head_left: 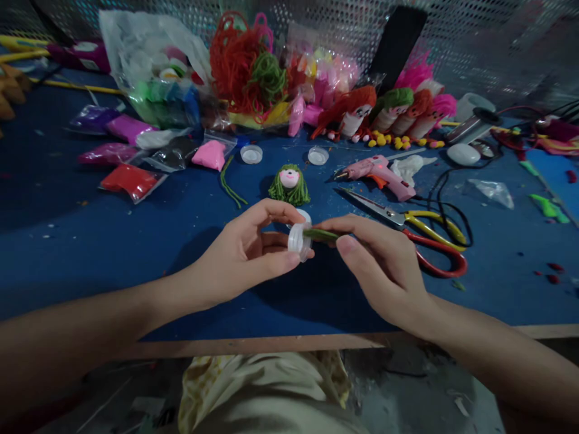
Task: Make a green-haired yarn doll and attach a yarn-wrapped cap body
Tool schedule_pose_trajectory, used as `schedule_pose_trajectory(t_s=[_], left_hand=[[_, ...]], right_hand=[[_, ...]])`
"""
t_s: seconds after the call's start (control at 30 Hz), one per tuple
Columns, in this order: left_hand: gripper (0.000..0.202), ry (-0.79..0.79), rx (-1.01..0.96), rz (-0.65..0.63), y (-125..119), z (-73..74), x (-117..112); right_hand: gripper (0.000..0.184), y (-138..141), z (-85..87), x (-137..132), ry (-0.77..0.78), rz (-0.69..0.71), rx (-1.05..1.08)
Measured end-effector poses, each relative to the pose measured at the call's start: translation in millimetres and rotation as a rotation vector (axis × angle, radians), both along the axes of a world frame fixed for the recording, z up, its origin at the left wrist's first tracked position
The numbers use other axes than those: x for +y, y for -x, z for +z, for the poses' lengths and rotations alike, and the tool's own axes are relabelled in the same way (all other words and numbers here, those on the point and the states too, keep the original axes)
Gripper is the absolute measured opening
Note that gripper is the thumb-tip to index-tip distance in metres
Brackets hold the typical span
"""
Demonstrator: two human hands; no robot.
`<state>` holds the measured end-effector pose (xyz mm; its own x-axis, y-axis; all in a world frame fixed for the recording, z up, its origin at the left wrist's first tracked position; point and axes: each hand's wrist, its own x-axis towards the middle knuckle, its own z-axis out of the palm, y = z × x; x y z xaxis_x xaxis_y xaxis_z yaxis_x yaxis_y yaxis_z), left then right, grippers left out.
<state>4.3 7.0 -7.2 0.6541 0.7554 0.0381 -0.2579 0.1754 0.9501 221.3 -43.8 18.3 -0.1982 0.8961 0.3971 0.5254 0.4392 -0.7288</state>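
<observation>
My left hand (244, 256) pinches a small round cap (298, 242) of translucent white plastic, held over the matte blue table (90, 241) near the middle of its front edge. My right hand (380, 265) grips a thin green strand (322, 235) that touches the cap. Just behind sits a doll head (289, 184) with shaggy green yarn hair.

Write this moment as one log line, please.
left hand: holds white cap | right hand: holds green strand at cap | nearby: doll head, scissors
</observation>
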Motion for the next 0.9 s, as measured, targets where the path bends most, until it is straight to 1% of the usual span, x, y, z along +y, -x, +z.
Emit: schedule_pose_trajectory(t_s=[0.13,0.27,0.33,0.4,0.53,0.6,0.67,0.8,0.9], left_hand=[[0.026,0.017,0.011,0.02,-1,-2.4,0],[0.02,0.09,0.046,0.062,-5,-1.2,-1],[0.021,0.114,0.061,0.08,-7,0.5,-2],[0.022,0.07,0.115,0.091,-7,2.5,-2],[0.025,-0.102,0.255,0.121,-5,6.8,-2],[0.026,-0.123,0.308,0.131,-5,8.2,-3],[0.023,-0.108,0.342,0.133,-6,8.3,-3],[0.025,-0.079,0.266,0.123,-9,3.6,-3],[0.027,-0.077,0.219,0.121,-10,1.2,-1]], right_hand=[[0.024,-1,0.4,-1,-0.048,0.052,-0.036],[0.029,1,-3.4,0,-0.092,0.094,-0.106],[0.03,2,-5.9,1,-0.113,0.11,-0.136],[0.033,2,-7.9,2,-0.141,0.139,-0.159],[0.038,2,-9.5,1,-0.167,0.169,-0.177],[0.038,1,-9.4,0,-0.177,0.166,-0.17],[0.038,1,-9.3,0,-0.174,0.177,-0.17],[0.041,2,-9.2,-1,-0.157,0.221,-0.172],[0.042,2,-9.2,-1,-0.152,0.222,-0.176]])
